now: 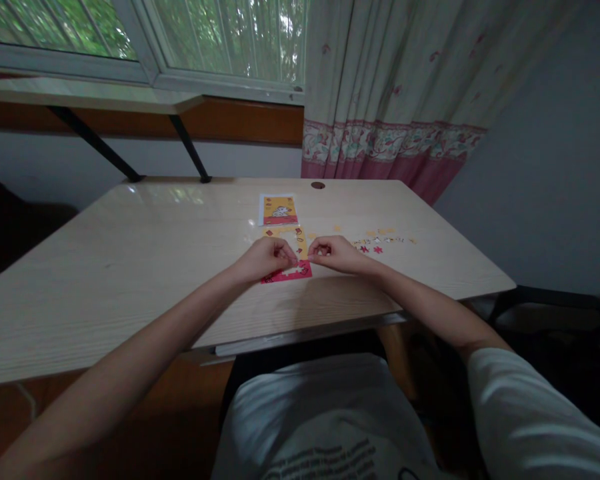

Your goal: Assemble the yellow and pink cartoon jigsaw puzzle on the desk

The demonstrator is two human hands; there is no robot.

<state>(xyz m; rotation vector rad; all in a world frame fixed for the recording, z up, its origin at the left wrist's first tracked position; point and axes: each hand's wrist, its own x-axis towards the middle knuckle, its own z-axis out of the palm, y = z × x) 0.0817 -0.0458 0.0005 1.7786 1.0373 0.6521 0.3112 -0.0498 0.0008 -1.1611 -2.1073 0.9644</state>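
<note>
A partly assembled jigsaw puzzle [307,270] lies near the front of the table. Its border is joined in yellow and red, and pale gaps show inside it. My left hand [267,259] is over the puzzle's left and middle part, fingers curled into a pinch and hiding some of it. At the right edge, my right hand [336,253] also pinches, its fingertips close to the border. Whatever sits between the fingers of either hand is too small to make out. Just beyond the puzzle lies a picture card [280,211] with a white animal on yellow and red.
Loose puzzle pieces [378,251] in red, white and yellow are spread to the right of my right hand. The wooden table [155,260] has a round cable hole [318,185] at its back edge. Black shelf supports [190,150] stand at the back left, and a curtain [380,100] hangs behind.
</note>
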